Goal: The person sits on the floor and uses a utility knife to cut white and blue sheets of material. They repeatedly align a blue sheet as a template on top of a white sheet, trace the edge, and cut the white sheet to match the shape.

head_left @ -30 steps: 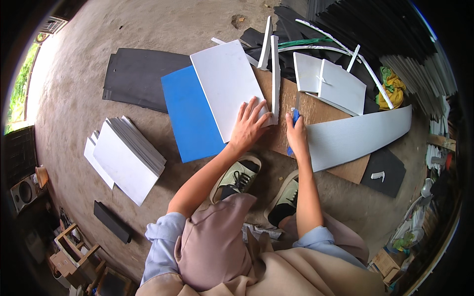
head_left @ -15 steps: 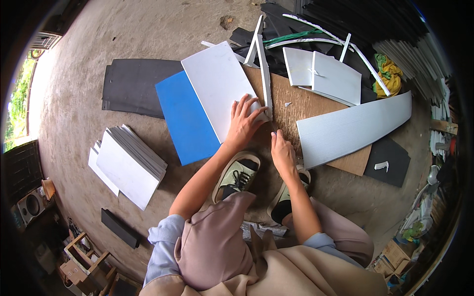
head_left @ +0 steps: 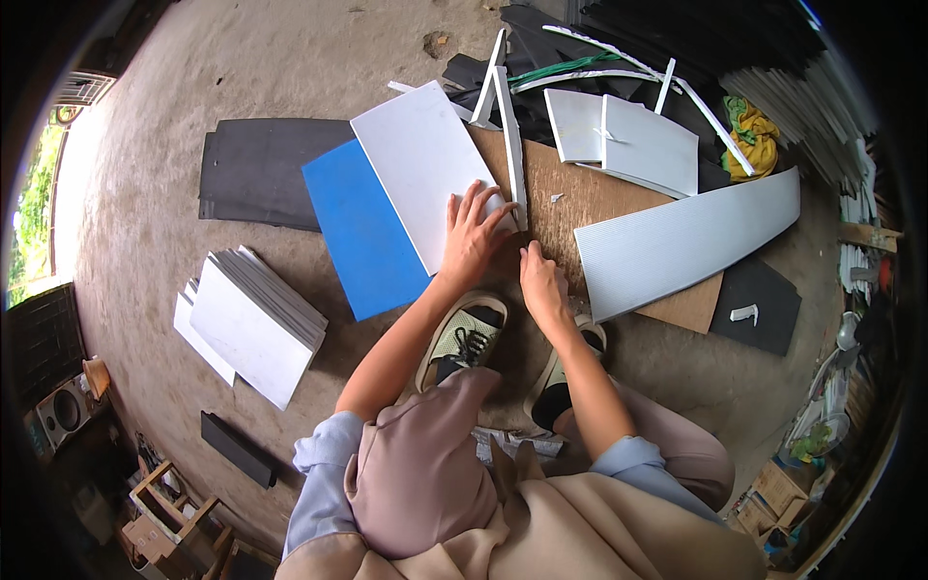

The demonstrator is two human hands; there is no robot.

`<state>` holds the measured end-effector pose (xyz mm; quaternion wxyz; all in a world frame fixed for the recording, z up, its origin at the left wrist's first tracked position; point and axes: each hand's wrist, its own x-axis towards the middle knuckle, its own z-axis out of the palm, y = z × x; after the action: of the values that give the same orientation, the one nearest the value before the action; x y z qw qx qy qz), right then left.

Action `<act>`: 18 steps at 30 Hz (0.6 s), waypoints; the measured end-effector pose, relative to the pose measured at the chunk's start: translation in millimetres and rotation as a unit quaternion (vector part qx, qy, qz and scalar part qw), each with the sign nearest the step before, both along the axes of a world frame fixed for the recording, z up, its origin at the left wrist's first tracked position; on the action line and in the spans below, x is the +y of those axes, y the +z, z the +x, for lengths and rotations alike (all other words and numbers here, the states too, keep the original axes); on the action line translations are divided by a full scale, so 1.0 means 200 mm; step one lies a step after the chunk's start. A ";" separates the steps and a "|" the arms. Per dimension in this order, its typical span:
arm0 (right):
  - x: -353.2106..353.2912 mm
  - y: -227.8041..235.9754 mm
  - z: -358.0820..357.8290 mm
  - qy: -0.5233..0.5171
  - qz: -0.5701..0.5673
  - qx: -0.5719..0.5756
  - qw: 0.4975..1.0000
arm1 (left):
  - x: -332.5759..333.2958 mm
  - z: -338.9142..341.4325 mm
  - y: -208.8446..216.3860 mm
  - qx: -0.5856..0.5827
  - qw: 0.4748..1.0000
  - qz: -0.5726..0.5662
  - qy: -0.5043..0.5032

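Observation:
My left hand (head_left: pixel 471 239) lies with spread fingers on the near right corner of a white rectangular panel (head_left: pixel 420 164). This panel overlaps a blue sheet (head_left: pixel 360 242) on its left. Close by on the right, my right hand (head_left: pixel 543 287) is closed, its fingertips near the panel's corner. Whatever those fingers hold is too small or hidden to make out. A narrow white strip (head_left: pixel 510 145) runs along the panel's right edge. Beneath the strip and panel edge lies a brown wooden board (head_left: pixel 551 227) with a small white scrap (head_left: pixel 556 198) on it.
A long ribbed pale panel (head_left: pixel 686 242) crosses the board's right part. Beyond are white panels (head_left: pixel 652 145), loose strips and dark sheets. At the left stand a stack of white panels (head_left: pixel 251 329) and a black sheet (head_left: pixel 275 174). A yellow-green cloth bundle (head_left: pixel 751 135) lies far right.
My right hand has moved a little left and nearer to me, closer to my left hand. My left hand stays on the white panel, its fingers slightly shifted.

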<state>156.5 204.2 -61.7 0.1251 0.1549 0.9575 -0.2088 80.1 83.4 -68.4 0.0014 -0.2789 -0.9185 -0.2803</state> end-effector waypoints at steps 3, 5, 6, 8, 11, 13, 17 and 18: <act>-0.01 0.01 0.04 -0.004 0.011 0.006 1.000 | 0.01 -0.01 -0.01 0.010 1.000 -0.022 -0.003; 0.03 0.00 0.10 -0.018 0.003 0.011 1.000 | 0.00 -0.01 -0.01 0.018 1.000 -0.013 0.000; 0.07 -0.02 0.14 -0.033 -0.011 0.011 0.999 | 0.00 -0.01 -0.01 0.022 1.000 -0.007 0.001; 0.14 0.00 0.20 -0.055 -0.048 0.030 0.997 | -0.01 -0.02 -0.01 0.028 1.000 -0.003 -0.007; 0.14 -0.01 0.21 -0.010 -0.050 0.016 0.999 | -0.01 -0.01 0.00 0.022 1.000 0.005 -0.013; 0.15 -0.02 0.15 -0.084 -0.117 0.038 0.989 | -0.01 -0.01 0.00 0.018 1.000 -0.010 -0.017; 0.11 -0.02 -0.02 -0.192 -0.219 0.101 0.951 | -0.02 -0.03 0.01 0.031 0.999 0.021 -0.035; 0.11 -0.07 -0.06 -0.177 -0.215 0.132 0.951 | -0.03 -0.03 0.02 0.028 0.999 0.027 -0.037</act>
<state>145.1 226.9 -74.8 -0.0111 0.2623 0.8548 -0.4476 74.7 78.2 -65.2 0.0242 -0.3203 -0.8992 -0.2970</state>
